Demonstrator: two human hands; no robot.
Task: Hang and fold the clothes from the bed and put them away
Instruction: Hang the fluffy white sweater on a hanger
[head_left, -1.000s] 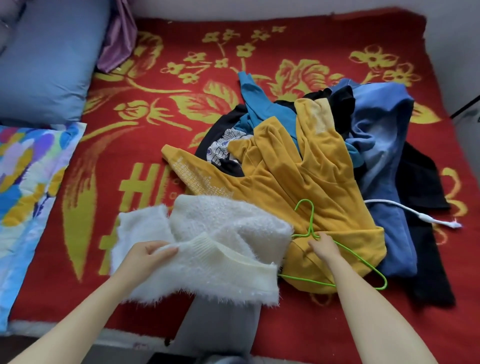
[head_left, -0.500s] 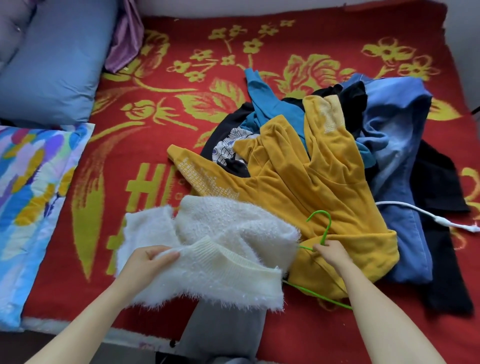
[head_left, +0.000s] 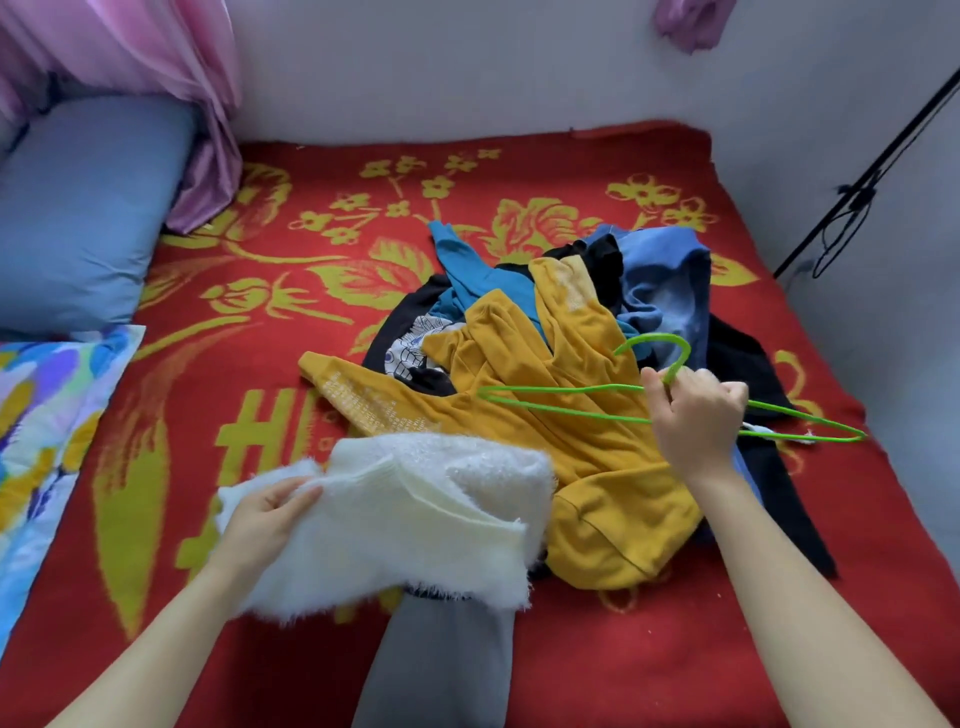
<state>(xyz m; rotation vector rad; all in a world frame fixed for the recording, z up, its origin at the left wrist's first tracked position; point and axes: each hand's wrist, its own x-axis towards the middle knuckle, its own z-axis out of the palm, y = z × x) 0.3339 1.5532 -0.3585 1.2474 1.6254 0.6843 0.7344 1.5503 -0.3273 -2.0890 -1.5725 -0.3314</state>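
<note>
On mustard sleeve (head_left: 324, 366), illegible pale lettering (head_left: 363, 402)

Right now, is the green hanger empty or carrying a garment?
Empty. The green hanger shows bare wire in the right hand; the white sweater sits apart in the left hand.

1. Red blanket (head_left: 322, 332): yellow flower pattern, spread flat up to the grey wall (head_left: 467, 78)
2. Blue pillow (head_left: 78, 218): lies on the red blanket, far left
3. Floral quilt (head_left: 47, 426): multicoloured, at the left edge, just in front of the blue pillow
4. Pink curtain (head_left: 130, 52): hangs upper left, lower end beside the blue pillow
5. Black rod (head_left: 909, 128): slants across the right side, black cord (head_left: 860, 196) looped on it
6. Purple cloth (head_left: 685, 21): on the grey wall, top edge
</note>
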